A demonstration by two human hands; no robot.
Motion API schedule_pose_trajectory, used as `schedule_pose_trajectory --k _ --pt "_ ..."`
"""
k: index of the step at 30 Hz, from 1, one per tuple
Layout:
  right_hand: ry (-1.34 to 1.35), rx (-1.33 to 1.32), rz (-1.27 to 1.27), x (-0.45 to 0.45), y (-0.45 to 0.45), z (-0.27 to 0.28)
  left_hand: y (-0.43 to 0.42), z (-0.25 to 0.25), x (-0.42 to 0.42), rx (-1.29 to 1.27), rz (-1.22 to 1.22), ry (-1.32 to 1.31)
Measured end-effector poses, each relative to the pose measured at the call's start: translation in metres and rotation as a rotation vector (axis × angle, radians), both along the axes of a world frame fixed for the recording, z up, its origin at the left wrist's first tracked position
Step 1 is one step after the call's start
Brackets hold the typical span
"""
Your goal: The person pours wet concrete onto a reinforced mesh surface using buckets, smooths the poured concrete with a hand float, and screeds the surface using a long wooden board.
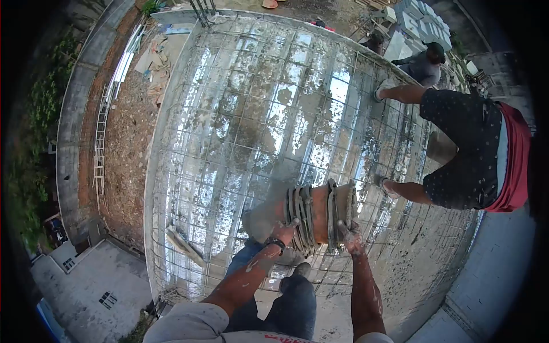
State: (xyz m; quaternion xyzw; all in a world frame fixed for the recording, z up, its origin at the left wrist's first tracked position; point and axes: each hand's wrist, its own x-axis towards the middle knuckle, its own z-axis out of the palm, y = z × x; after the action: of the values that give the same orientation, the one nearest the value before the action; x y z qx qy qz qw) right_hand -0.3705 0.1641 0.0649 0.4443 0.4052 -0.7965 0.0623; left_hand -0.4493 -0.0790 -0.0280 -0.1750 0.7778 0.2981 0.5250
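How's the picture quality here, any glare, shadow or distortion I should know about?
Head view: bright glare in patches on the wet-looking deck; strong fisheye bend, with the ladder bowed and black corners; trees at the left edge blurred; stacked pans clear enough to see their rims.

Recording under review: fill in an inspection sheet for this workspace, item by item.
Surface: gridded deck, patchy with shine and stains.
Job's things: nested containers, lying sideways above the deck; contents not visible.
Clutter: a short board-like piece on the deck.
Grippers: left grip closed on the containers, right grip closed at their end rim.
Cables: nothing seen.
Surroundings: a person in dark shorts stands at right; another person by the deck's edge.
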Motion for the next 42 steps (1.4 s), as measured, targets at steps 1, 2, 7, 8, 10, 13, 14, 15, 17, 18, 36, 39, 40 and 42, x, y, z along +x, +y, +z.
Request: schedule_pose_trajectory --k 1,2,7,8,10,13,14,15,17,18,36,39,40,42 --pt "-0.082 0.169 0.188 -0.031 -0.008 0.009 -0.017 0.033 -0.039 -0.003 -0.057 0.064" --pt "-0.161 0.347 0.372 -0.064 -0.017 0.021 -0.033 0.066 -0.079 -0.009 -0.114 0.128" --pt "0.063 0.525 0.304 -0.249 -0.038 0.098 -0.056 0.148 -0.254 -0.099 0.048 0.507" --pt "0.075 0.476 0.299 -0.287 -0.031 0.115 -0.053 0.167 -0.292 -0.089 0.037 0.590" --pt "0.138 0.516 0.294 -0.352 -0.012 0.112 -0.031 0.227 -0.373 -0.031 0.072 0.683" --pt "0.098 0.450 0.129 -0.456 -0.005 0.169 -0.002 0.255 -0.475 0.135 0.221 0.796" --pt "0.122 0.458 0.261 -0.474 0.011 0.107 0.017 0.265 -0.511 0.052 0.177 0.825" --pt "0.168 0.409 0.183 -0.505 0.014 0.116 0.034 0.286 -0.545 -0.031 0.107 0.842" --pt "0.179 0.403 0.143 -0.550 0.035 0.134 0.071 0.310 -0.599 -0.090 0.035 0.826" --pt "0.153 0.432 0.170 -0.562 0.046 0.137 0.086 0.318 -0.624 -0.076 0.020 0.802" --pt "-0.156 0.673 -0.410 -0.909 0.179 0.245 0.315 0.291 -1.035 0.308 -0.221 0.436" --pt "-0.101 0.756 -0.356 -0.998 0.193 0.275 0.324 0.326 -1.133 0.317 -0.170 0.557" --pt "-0.091 0.762 -0.381 -1.034 0.192 0.280 0.323 0.336 -1.166 0.361 -0.141 0.588" --pt "-0.060 0.767 -0.438 -1.115 0.181 0.289 0.315 0.347 -1.237 0.447 -0.085 0.661"
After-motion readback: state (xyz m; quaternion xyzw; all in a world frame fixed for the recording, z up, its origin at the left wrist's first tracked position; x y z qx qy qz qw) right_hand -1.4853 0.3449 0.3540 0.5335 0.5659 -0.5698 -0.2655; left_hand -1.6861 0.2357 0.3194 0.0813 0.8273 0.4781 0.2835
